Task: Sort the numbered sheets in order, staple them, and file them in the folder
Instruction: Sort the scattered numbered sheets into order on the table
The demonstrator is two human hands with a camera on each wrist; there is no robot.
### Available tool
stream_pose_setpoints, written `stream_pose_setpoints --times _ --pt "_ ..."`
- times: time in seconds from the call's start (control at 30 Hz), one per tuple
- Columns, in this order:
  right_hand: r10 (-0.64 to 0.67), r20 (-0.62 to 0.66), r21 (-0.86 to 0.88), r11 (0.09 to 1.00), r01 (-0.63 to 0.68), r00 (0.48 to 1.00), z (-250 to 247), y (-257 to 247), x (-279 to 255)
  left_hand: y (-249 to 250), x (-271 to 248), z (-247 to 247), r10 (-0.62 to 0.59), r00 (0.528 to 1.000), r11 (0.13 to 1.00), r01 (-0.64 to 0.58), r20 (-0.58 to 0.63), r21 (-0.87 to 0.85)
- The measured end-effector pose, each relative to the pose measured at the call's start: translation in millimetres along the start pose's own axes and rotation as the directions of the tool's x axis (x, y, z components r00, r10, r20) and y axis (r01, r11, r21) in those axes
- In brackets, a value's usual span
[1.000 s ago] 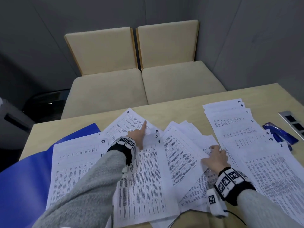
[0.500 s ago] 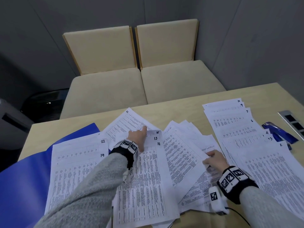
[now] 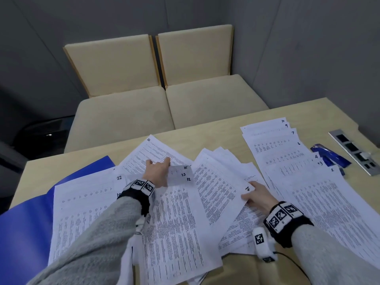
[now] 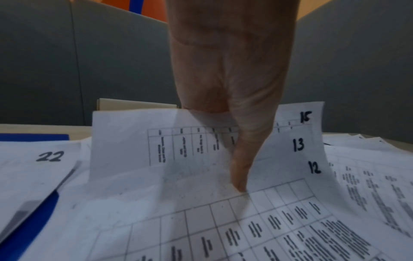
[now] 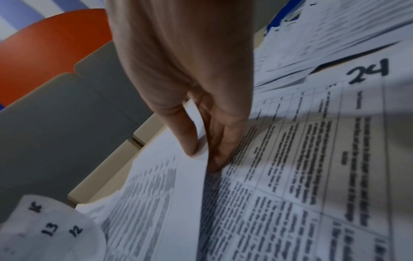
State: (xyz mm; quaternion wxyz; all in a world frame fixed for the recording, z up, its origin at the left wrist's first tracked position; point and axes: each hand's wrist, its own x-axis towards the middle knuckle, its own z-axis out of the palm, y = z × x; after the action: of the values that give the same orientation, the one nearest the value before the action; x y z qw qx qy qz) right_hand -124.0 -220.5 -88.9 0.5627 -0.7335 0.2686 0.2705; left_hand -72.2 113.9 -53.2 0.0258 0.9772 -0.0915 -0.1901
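- Right now the left hand (image 3: 158,171) reaches forward over the middle of the paper spread, holding up the top edges of a small stack of sheets numbered 15, 13 and 12 (image 4: 299,141); its thumb lies on the front of the stack and the other fingers are behind the lifted edge, so its grip is clamped on those sheets.
- The right hand (image 3: 259,197) pinches the corner of another printed sheet (image 3: 218,192) in the loose middle pile, thumb on top and fingers underneath, the grip closed on the paper.
- Under that lifted corner, the right wrist view shows a sheet numbered 24 (image 5: 366,72) lying flat.
- To the right, a fanned row of sheets (image 3: 287,153) lies on the surface (image 3: 320,112), with numbers 10, 9, 7, 6, 4, 3 and 2 showing at their corners.
- To the left, a sheet numbered 22 (image 3: 90,194) lies on an open blue folder (image 3: 24,233), which sits at the near left of the surface.
- A sheet numbered 21 (image 3: 156,149) lies tilted beyond the left hand.
- A blue stapler (image 3: 329,157) lies just beside the right row, next to a metal socket panel (image 3: 353,151).
- Two beige cushioned seats (image 3: 164,99) stand beyond the far edge of the surface.
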Motion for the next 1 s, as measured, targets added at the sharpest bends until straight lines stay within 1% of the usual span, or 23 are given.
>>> stream_pose_setpoints --times 0.07,0.1,0.13,0.17,0.23,0.3,0.4,0.47,0.57,0.67,0.77,0.83,0.93,1.0 --pt "-0.062 -0.074 -0.018 0.998 0.061 0.995 1.8 -1.1 0.0 0.2 -2.7 -2.7 0.042 0.999 0.998 -0.042 -0.005 -0.049" --pt "-0.083 -0.126 0.008 0.996 0.084 0.989 1.8 -3.9 0.1 1.2 -4.1 -5.2 0.071 0.997 0.995 -0.072 -0.017 -0.075" --pt "-0.100 -0.151 0.052 0.993 0.109 0.983 0.9 -7.3 0.2 2.8 -5.4 -8.1 0.101 0.994 0.990 -0.103 -0.030 -0.097" --pt "-0.112 -0.148 0.105 0.986 0.128 0.983 0.3 -12.7 -1.0 6.1 -8.1 -11.6 0.130 0.991 0.985 -0.134 -0.039 -0.109" --pt "-0.136 -0.094 0.218 0.964 0.154 0.986 2.5 -29.0 -6.8 18.0 -13.6 -18.4 0.194 0.980 0.975 -0.198 -0.047 -0.096" --pt "-0.138 -0.033 0.298 0.944 0.141 0.990 7.2 -42.6 -4.9 36.0 -16.8 -21.5 0.249 0.967 0.964 -0.252 -0.047 -0.080" --pt "-0.145 0.045 0.309 0.943 0.125 0.988 22.8 -59.0 2.2 66.0 -13.1 -17.4 0.314 0.949 0.944 -0.316 -0.044 -0.097" --pt "-0.126 0.071 0.291 0.952 0.100 0.990 35.2 -67.5 2.8 82.3 -4.7 -12.2 0.330 0.943 0.939 -0.332 -0.034 -0.092" --pt "-0.118 0.110 0.325 0.942 0.076 0.987 50.1 -72.1 3.7 97.1 9.2 -3.9 0.325 0.945 0.944 -0.326 -0.034 -0.040" --pt "-0.158 0.237 0.414 0.909 0.047 0.959 57.3 -67.5 -4.3 101.4 15.3 4.5 0.291 0.955 0.957 -0.291 -0.058 0.022" --pt "-0.172 0.351 0.368 0.929 0.033 0.920 52.8 -57.4 -15.6 100.5 19.2 12.4 0.257 0.965 0.965 -0.254 -0.053 0.061" --pt "-0.155 0.384 0.350 0.937 0.012 0.910 48.1 -49.2 -17.3 100.0 22.3 17.5 0.227 0.973 0.971 -0.223 -0.041 0.084" --pt "-0.103 0.326 0.309 0.951 -0.002 0.940 43.7 -38.2 0.8 102.5 23.8 21.7 0.150 0.988 0.981 -0.144 -0.044 0.129" --pt "-0.055 0.249 0.209 0.978 0.002 0.967 47.3 -32.1 15.3 102.8 21.9 23.2 0.098 0.994 0.985 -0.090 -0.044 0.144"
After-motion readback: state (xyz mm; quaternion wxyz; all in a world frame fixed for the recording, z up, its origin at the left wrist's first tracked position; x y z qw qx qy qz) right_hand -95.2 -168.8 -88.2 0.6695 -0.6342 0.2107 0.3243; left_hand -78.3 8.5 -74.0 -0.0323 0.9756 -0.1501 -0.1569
